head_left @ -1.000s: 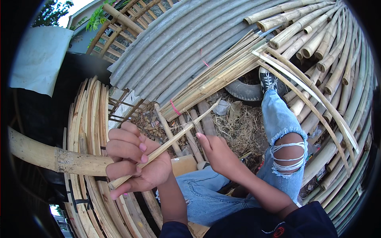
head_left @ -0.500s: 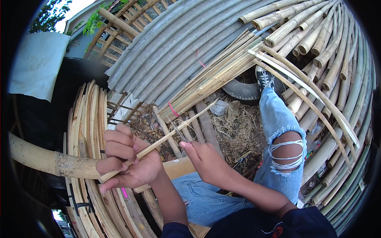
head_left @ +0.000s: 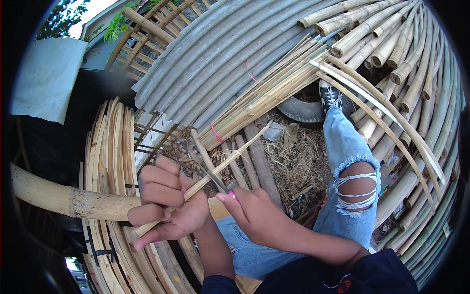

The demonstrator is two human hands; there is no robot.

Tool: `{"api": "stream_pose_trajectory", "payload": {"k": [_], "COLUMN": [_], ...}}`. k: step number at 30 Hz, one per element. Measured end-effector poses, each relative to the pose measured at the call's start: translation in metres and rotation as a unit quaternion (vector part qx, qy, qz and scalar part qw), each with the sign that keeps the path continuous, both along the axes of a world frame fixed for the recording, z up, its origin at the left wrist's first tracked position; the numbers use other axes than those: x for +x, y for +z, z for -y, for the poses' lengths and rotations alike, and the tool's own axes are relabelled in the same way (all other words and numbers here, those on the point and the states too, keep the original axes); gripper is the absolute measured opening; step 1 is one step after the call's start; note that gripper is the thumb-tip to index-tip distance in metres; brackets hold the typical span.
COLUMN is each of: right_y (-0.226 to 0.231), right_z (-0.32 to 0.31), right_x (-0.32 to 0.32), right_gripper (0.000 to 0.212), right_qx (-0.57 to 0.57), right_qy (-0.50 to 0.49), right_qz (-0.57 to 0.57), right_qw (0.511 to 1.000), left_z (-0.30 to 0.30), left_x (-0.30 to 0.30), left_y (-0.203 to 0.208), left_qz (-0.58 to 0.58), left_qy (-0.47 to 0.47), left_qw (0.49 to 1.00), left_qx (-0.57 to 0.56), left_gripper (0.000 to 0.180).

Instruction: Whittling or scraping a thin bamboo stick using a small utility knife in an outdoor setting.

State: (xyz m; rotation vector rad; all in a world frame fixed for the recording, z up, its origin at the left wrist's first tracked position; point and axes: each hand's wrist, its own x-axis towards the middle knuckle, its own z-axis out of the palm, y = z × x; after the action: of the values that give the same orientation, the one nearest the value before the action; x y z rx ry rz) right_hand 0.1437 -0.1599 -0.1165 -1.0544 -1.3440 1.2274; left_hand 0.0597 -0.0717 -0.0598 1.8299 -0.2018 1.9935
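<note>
My left hand [head_left: 171,203] is closed round the near end of a thin bamboo strip [head_left: 237,153], which slants up and away to the right. Fine shavings hang from the strip's far half. In my right hand [head_left: 259,215] is a knife [head_left: 214,177], gripped by its handle, which my fingers mostly hide. Its blade points up and to the left and lies across the strip, just beyond my left hand. Behind my left hand a thick bamboo pole [head_left: 73,197] runs in from the left.
Split bamboo slats [head_left: 110,161] stand stacked at the left. A bundle of strips [head_left: 264,100] tied with pink string lies ahead, beside corrugated sheeting [head_left: 210,59]. Bamboo poles [head_left: 426,103] pile up on the right. An old tyre [head_left: 298,109] is near my foot; straw and leaves litter the ground.
Both hands have shifted slightly right. The knife blade has slid back along the strip toward my left hand, and more of the blade shows now.
</note>
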Motion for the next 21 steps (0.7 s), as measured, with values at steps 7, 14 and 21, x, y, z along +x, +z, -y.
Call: {"api": "stream_pose_trajectory", "payload": {"k": [7,14,21], "right_y": [0.004,-0.023,-0.001], "right_z": [0.0,-0.02,-0.013], "right_x": [0.006,0.03,0.04], "right_gripper": [0.028,0.032,0.028], "right_qx": [-0.011,0.032,0.051], "right_qy": [-0.007,-0.012,0.042], "right_qz": [0.017,0.121,0.123], "right_qw": [1.0,0.992,0.99], "left_z": [0.001,0.004,0.006], "left_x": [-0.002,0.007,0.011], "left_y": [-0.001,-0.005,-0.006], "left_qz": [-0.002,-0.016,-0.002], "left_qy": [0.003,0.008,0.006], "left_qw": [1.0,1.0,1.0], "left_qx": [-0.007,-0.023,0.001], "left_gripper": [0.054,0.053,0.053]}}
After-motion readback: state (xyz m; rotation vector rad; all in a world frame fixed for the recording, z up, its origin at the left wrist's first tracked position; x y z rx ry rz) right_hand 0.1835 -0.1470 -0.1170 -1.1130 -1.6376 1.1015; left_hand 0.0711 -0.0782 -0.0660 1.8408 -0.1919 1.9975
